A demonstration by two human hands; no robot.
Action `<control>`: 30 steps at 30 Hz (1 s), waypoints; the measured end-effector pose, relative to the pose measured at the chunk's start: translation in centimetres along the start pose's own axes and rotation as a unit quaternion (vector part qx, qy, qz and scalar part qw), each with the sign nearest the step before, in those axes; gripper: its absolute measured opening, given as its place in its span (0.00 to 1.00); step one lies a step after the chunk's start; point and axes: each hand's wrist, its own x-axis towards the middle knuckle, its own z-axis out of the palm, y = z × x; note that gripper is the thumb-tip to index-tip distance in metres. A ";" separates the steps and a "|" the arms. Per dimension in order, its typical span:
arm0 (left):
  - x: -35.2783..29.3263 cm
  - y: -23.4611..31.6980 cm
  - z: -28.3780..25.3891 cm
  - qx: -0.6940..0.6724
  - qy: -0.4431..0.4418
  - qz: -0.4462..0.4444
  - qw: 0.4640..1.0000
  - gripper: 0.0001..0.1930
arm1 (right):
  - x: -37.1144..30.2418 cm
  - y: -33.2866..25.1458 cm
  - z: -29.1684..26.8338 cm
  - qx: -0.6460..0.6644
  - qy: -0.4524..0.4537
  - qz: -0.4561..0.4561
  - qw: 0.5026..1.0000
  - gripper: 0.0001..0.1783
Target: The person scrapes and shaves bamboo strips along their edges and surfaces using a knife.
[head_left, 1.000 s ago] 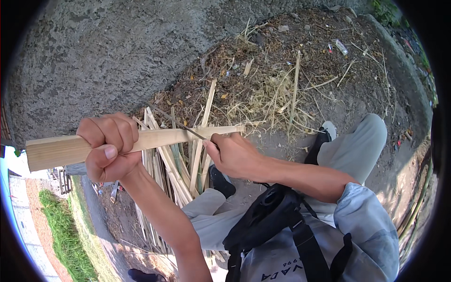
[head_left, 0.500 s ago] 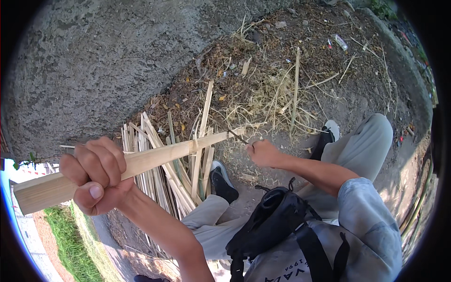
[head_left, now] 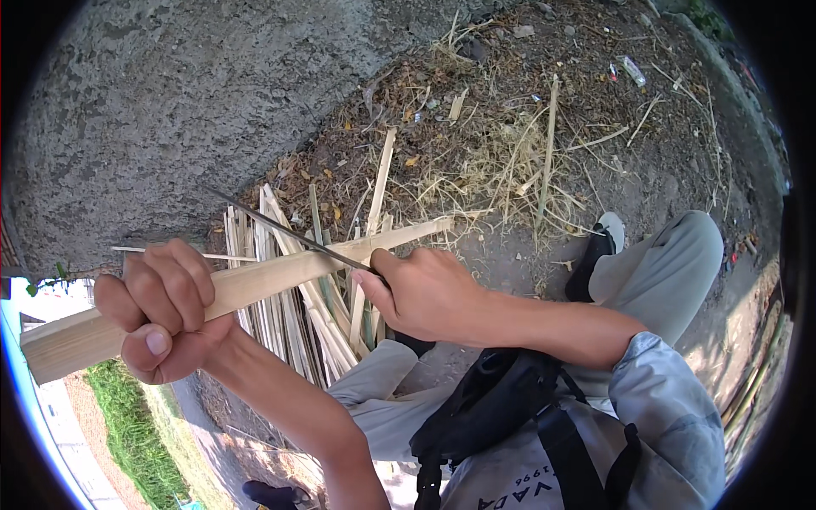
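Note:
A long pale bamboo slat (head_left: pixel 265 283) lies slantwise in front of me, its broad end at the left and its narrow, split-looking tip to the right. My left hand (head_left: pixel 166 310) is closed around it near the broad end. My right hand (head_left: pixel 429 293) grips a knife (head_left: pixel 285 228) with a long, thin, dark blade. That blade crosses the slat around its middle and points to the upper left. Most of the knife's handle is hidden in my fingers. Whether the edge bites into the bamboo, I cannot tell.
Below the slat lies a pile of split bamboo strips (head_left: pixel 280 319). Shavings (head_left: pixel 510 178) and dry leaves litter the ground ahead. A rough concrete wall (head_left: pixel 187 110) rises at the upper left. A black bag (head_left: pixel 476 404) hangs at my front, above my bent legs.
My right hand has come left along the slat with the knife, from near the narrow tip to about its middle. My left hand keeps its grip, nearly unmoved.

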 end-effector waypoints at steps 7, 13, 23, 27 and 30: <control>-0.6 -0.1 0.0 -0.011 -0.003 0.000 1.000 0.15 | -2.7 16.2 4.7 -0.089 -0.062 0.183 0.977 0.32; -1.7 1.0 -0.7 0.046 0.076 0.001 0.996 0.14 | -1.3 4.5 0.9 0.077 0.043 0.117 0.989 0.26; -0.8 0.6 -0.6 0.054 0.110 -0.007 0.992 0.13 | -0.8 3.3 4.4 0.070 0.020 0.038 0.997 0.20; -0.6 0.2 -0.4 0.039 0.103 -0.006 0.994 0.14 | -0.1 10.5 4.7 0.004 -0.036 0.150 0.988 0.26; -0.4 -0.4 -0.8 0.046 0.123 -0.012 0.991 0.14 | 1.4 9.4 3.1 0.014 -0.056 0.165 0.985 0.30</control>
